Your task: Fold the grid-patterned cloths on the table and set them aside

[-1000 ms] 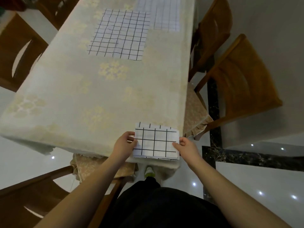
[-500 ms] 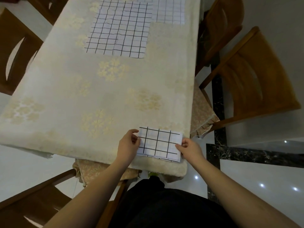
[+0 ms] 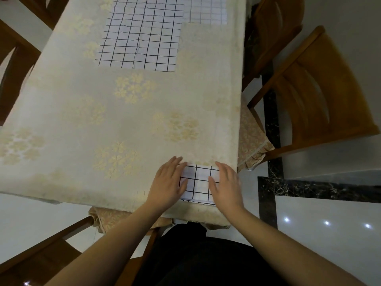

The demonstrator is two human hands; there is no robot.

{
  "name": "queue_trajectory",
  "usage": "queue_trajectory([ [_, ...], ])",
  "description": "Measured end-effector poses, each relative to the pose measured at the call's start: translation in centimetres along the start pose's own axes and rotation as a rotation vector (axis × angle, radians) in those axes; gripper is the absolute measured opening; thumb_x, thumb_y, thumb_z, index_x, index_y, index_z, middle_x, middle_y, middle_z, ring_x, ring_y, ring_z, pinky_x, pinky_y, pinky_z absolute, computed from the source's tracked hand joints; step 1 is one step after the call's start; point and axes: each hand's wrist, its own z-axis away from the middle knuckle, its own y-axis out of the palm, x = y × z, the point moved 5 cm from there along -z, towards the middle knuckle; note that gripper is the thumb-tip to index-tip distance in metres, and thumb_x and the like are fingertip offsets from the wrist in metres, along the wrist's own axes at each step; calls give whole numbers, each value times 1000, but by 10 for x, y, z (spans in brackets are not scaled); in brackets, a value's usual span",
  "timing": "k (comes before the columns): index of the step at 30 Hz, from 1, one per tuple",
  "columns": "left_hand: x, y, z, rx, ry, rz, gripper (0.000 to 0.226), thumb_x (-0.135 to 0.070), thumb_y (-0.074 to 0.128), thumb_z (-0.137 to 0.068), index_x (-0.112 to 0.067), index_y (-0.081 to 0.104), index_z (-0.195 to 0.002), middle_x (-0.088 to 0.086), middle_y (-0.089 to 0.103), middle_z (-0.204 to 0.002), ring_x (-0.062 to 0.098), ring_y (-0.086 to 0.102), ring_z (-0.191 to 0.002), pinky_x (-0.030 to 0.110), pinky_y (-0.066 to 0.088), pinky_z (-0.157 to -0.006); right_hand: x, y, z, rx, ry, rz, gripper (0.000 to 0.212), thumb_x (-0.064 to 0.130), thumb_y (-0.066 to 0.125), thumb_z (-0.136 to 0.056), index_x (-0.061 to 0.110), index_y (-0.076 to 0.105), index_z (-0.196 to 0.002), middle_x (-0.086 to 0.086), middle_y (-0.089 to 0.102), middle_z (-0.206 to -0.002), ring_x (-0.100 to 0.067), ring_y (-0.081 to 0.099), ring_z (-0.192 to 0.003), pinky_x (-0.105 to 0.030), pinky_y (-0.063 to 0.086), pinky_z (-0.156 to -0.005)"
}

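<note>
A small folded white cloth with a black grid (image 3: 198, 182) lies flat at the near right corner of the table (image 3: 123, 124). My left hand (image 3: 168, 183) rests palm down on its left edge, fingers spread. My right hand (image 3: 226, 183) lies flat over its right edge. Only the middle strip of this cloth shows between the hands. A larger unfolded grid cloth (image 3: 142, 36) is spread out at the far middle of the table. Another grid cloth with finer, paler lines (image 3: 206, 11) lies beyond it at the far right, partly cut off by the top of the view.
The table carries a cream tablecloth with pale flower patterns. Wooden chairs stand on the right (image 3: 321, 96), far right (image 3: 276, 27), left (image 3: 14, 65) and near left (image 3: 51, 254). Glossy white floor with a dark marble strip (image 3: 270, 182) lies to the right.
Both hands were pinching the folded cloth's side edges above the table's near edge. It now lies on the table and the hands have let go, flattened on top.
</note>
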Motion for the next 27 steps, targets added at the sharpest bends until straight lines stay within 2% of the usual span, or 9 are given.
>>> queue_trajectory([
  [2, -3, 12, -1, 65, 151, -72, 55, -33, 40, -100, -8, 36, -149, 10, 29, -158, 24, 22, -148, 41, 21, -120, 23, 21, -3, 56, -144, 132, 57, 39, 35, -98, 13, 37, -148, -5, 41, -152, -22, 34, -141, -37, 21, -117],
  [4, -1, 22, -1, 132, 194, -89, 56, -32, 34, -103, -6, 28, -152, 10, 22, -161, 23, 16, -150, 43, 19, -121, 36, 40, -8, 129, -198, 241, 59, 37, 31, -97, 8, 40, -148, -7, 39, -154, -22, 34, -144, -37, 16, -117],
  [9, 7, 37, 3, 273, 108, -75, 58, -38, 27, -104, -9, 21, -154, 6, 16, -162, 18, 11, -151, 42, 22, -119, 28, 67, -14, 279, -176, 369, 62, 36, 27, -95, 6, 40, -148, -6, 32, -158, -19, 30, -146, -37, 10, -118],
  [14, 10, 37, 3, 333, 34, -89, 64, -48, 27, -102, -14, 17, -155, 5, 12, -163, 18, 7, -151, 44, 19, -120, 11, 63, -13, 269, -145, 385, 67, 46, 29, -98, 10, 26, -154, -4, 20, -162, -17, 17, -150, -39, 10, -120],
  [18, 29, 31, 12, 356, -16, -119, 81, -64, 32, -95, -13, 14, -156, 5, 9, -164, 19, 6, -151, 44, 12, -122, -8, 52, -11, 251, -72, 393, 70, 50, 27, -98, 10, 20, -155, -6, 14, -164, -17, 12, -151, -39, 10, -120],
  [24, 38, 25, 13, 407, 40, -181, 93, -73, 32, -91, -9, 14, -155, 6, 9, -164, 19, 5, -151, 45, 13, -120, -15, 51, -12, 303, -101, 411, 73, 55, 11, -100, 7, 17, -155, -9, 9, -164, -19, 8, -151, -39, 9, -120],
  [27, 37, 24, 14, 434, 23, -190, 93, -73, 30, -91, -9, 14, -155, 6, 9, -164, 20, 5, -151, 45, 11, -121, -15, 51, -12, 336, -115, 405, 78, 60, 2, -98, 8, 10, -156, -7, 2, -164, -18, 1, -151, -36, 2, -120],
])
